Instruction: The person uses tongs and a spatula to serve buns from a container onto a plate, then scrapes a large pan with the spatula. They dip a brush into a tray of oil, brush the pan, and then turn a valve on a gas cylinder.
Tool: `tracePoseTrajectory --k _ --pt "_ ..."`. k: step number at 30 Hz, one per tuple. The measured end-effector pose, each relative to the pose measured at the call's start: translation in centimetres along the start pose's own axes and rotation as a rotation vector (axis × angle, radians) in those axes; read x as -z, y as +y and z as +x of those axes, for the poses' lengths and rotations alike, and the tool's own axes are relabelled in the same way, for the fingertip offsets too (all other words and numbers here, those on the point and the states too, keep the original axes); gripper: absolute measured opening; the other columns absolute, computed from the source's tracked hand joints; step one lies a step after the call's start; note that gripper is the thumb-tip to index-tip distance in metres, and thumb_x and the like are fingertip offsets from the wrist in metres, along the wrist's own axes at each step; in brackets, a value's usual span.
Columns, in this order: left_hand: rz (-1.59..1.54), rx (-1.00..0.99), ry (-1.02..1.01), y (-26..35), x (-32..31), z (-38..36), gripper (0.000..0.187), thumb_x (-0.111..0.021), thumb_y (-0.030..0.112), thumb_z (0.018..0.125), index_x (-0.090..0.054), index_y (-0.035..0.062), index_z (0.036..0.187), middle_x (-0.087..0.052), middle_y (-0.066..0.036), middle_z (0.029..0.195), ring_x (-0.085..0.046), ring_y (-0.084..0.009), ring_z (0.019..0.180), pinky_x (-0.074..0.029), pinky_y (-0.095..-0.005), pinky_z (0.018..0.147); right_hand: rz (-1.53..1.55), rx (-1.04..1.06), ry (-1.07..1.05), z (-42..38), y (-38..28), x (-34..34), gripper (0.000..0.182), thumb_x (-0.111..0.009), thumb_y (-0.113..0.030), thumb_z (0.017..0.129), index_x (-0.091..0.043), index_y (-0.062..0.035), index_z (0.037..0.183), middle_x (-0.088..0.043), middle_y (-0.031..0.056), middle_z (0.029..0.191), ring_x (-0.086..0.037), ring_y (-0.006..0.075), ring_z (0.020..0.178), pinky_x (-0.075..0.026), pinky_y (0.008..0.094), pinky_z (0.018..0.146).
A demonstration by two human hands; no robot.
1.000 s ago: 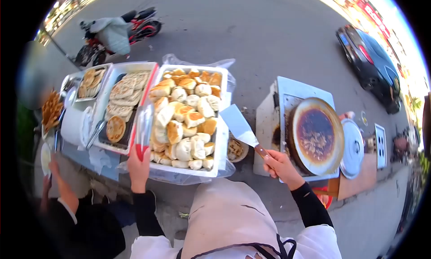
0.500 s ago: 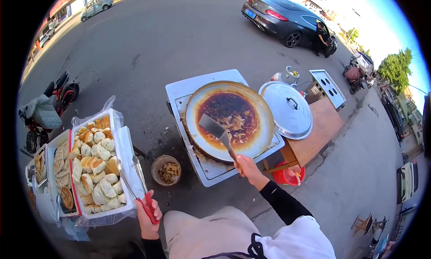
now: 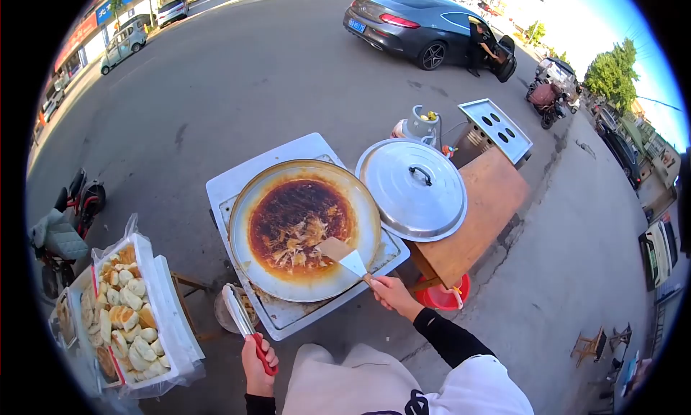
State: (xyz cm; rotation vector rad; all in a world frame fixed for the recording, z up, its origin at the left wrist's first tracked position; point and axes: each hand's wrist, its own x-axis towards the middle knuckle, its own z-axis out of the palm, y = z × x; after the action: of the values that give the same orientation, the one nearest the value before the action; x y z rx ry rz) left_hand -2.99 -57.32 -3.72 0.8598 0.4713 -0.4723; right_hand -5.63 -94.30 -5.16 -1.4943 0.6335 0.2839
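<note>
Right hand (image 3: 389,292) gripping spatula (image 3: 344,255) inside greasy pan (image 3: 252,206), left hand (image 3: 257,357) clutching tongs (image 3: 241,313) (held upright) just beside

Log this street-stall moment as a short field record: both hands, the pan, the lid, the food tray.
left hand: grip closed on red-handled tongs, held up beside the pan
right hand: grip closed on a spatula, blade resting inside the pan
pan: wide, shallow, on a white stove stand, dark burnt residue and scraps in the middle
lid: metal, lying on the wooden table to the right of the pan
tray: white, plastic-lined, filled with browned buns, at far left
</note>
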Motion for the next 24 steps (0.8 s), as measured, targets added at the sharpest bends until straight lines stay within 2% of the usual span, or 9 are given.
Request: tracePoseTrajectory --k 3,5,7,8,9,12,16,22,24 --pt "-0.002 -0.020 -0.030 -1.0 -0.3 1.4 0.030 -0.045 0.039 0.096 -0.049 0.0095 0.098 -0.046 0.001 0.069 -0.039 -0.0079 0.048 -0.031 -0.0217 0.041 -0.147 0.008 -0.007 -0.2 -1.2 2.5 0.023 -0.052 -0.025 0.092 -0.059 -0.0034 0.088 -0.054 -0.0010 0.063 -0.043 0.0056 0.043 -0.033 0.0212 0.038" --pt "-0.065 -0.020 0.013 -1.2 -1.4 1.2 0.031 -0.045 0.039 0.096 -0.049 0.0090 0.097 -0.046 0.001 0.070 -0.040 -0.0075 0.048 -0.031 -0.0213 0.041 -0.491 0.156 -0.050 1.4 -2.8 6.0 0.025 -0.053 -0.027 0.090 -0.061 -0.0029 0.091 -0.060 0.0020 0.064 -0.053 0.0121 0.048 -0.041 0.0271 0.046" --pt "-0.057 -0.058 0.039 -1.6 -2.0 0.9 0.032 -0.045 0.040 0.096 -0.049 0.0083 0.097 -0.045 0.002 0.070 -0.040 -0.0072 0.048 -0.030 -0.0212 0.041 -0.951 0.320 -0.023 3.5 -6.9 9.5 0.024 -0.051 -0.029 0.088 -0.062 -0.0086 0.093 -0.065 0.0072 0.070 -0.063 0.0280 0.070 -0.047 0.0395 0.063" --pt "-0.073 -0.059 0.094 -2.1 -2.0 0.5 0.032 -0.045 0.040 0.096 -0.049 0.0083 0.097 -0.045 0.002 0.070 -0.040 -0.0072 0.048 -0.030 -0.0212 0.041 -1.139 0.364 0.034 4.6 -9.6 10.6 0.023 -0.051 -0.031 0.087 -0.062 -0.0110 0.094 -0.065 0.0091 0.072 -0.063 0.0312 0.072 -0.048 0.0423 0.064" --pt "-0.073 -0.091 0.118 -2.6 -2.1 0.6 0.032 -0.045 0.040 0.096 -0.049 0.0080 0.098 -0.045 0.002 0.070 -0.039 -0.0069 0.048 -0.030 -0.0212 0.041 -1.360 0.538 0.091 6.2 -12.0 11.8 0.026 -0.054 -0.035 0.086 -0.064 -0.0121 0.092 -0.065 0.0112 0.074 -0.063 0.0315 0.072 -0.048 0.0428 0.064" --pt "-0.124 -0.192 0.235 -4.9 -3.2 0.0 0.034 -0.045 0.041 0.096 -0.049 0.0077 0.099 -0.045 0.002 0.070 -0.039 -0.0062 0.049 -0.030 -0.0208 0.041 -1.734 0.652 -0.065 13.1 -18.8 14.6 0.029 -0.057 -0.041 0.085 -0.067 -0.0140 0.088 -0.066 0.0104 0.072 -0.064 0.0297 0.071 -0.049 0.0419 0.063" --pt "-0.287 -0.272 0.406 -9.7 -5.9 -1.3 0.035 -0.046 0.043 0.095 -0.050 0.0086 0.101 -0.045 0.002 0.071 -0.038 -0.0064 0.050 -0.030 -0.0207 0.041 -2.111 0.807 -0.346 22.7 -25.2 12.9 0.030 -0.060 -0.043 0.080 -0.071 -0.0153 0.081 -0.066 0.0087 0.069 -0.065 0.0283 0.069 -0.050 0.0390 0.061" --pt "-0.436 -0.334 0.660 -15.2 -10.0 -4.7 0.036 -0.046 0.044 0.095 -0.051 0.0088 0.102 -0.045 0.002 0.071 -0.038 -0.0067 0.049 -0.030 -0.0206 0.041 -2.479 0.899 -0.627 32.2 -28.2 6.9 0.024 -0.061 -0.037 0.079 -0.070 -0.0151 0.075 -0.068 0.0054 0.073 -0.067 0.0241 0.073 -0.047 0.0360 0.060" --pt "-0.474 -0.358 0.698 -16.5 -10.5 -5.5 0.036 -0.046 0.043 0.095 -0.051 0.0087 0.102 -0.045 0.002 0.071 -0.038 -0.0067 0.049 -0.030 -0.0206 0.042 -2.598 0.955 -0.510 34.6 -27.7 5.8 0.020 -0.059 -0.033 0.082 -0.070 -0.0185 0.076 -0.068 0.0016 0.074 -0.066 0.0184 0.074 -0.042 0.0366 0.068"
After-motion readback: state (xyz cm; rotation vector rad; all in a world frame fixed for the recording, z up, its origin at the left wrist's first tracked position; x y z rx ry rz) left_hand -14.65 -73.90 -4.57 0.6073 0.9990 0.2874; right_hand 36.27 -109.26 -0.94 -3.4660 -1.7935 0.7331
